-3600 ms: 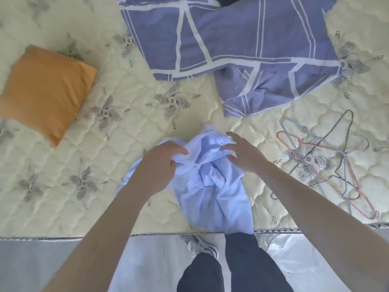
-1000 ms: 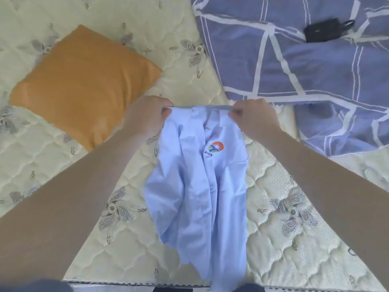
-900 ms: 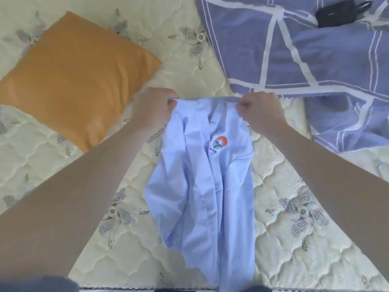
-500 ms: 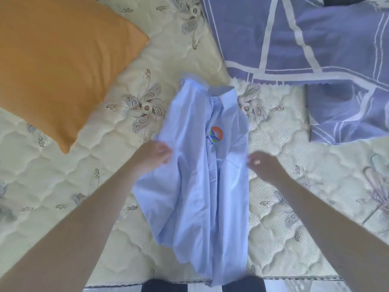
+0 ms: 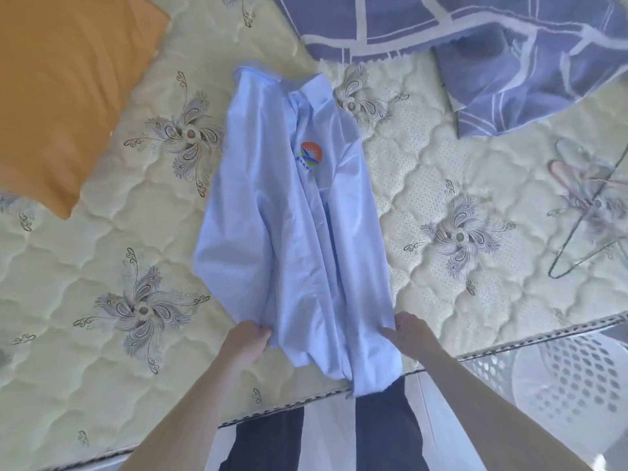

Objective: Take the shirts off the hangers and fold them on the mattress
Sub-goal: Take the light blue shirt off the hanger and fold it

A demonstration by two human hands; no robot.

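Left hand (image 5: 245, 345) is pinched closed on the lower left edge of the light blue shirt (image 5: 292, 239), thumb over the cloth and fingers tucked under it. Right hand (image 5: 409, 336) is at the lower right edge, fingers pressed along the fabric; whether it truly grips or only holds the edge down I cannot tell. The shirt lies lengthwise on the mattress (image 5: 102, 334), collar away from the person, round logo (image 5: 310, 155) facing up, hem spilling a little over the near edge of the bed. It is bunched narrow with long creases, so holding both lower corners looks like a way to pull the body flat before any fold. Off to the right, wire hangers (image 5: 591, 205) lie on the mattress, apart from the shirt. An orange pillow (image 5: 68, 90) sits to the left and a purple checked sheet (image 5: 475, 45) beyond the collar, neither touching it, which leaves room to spread the sleeves
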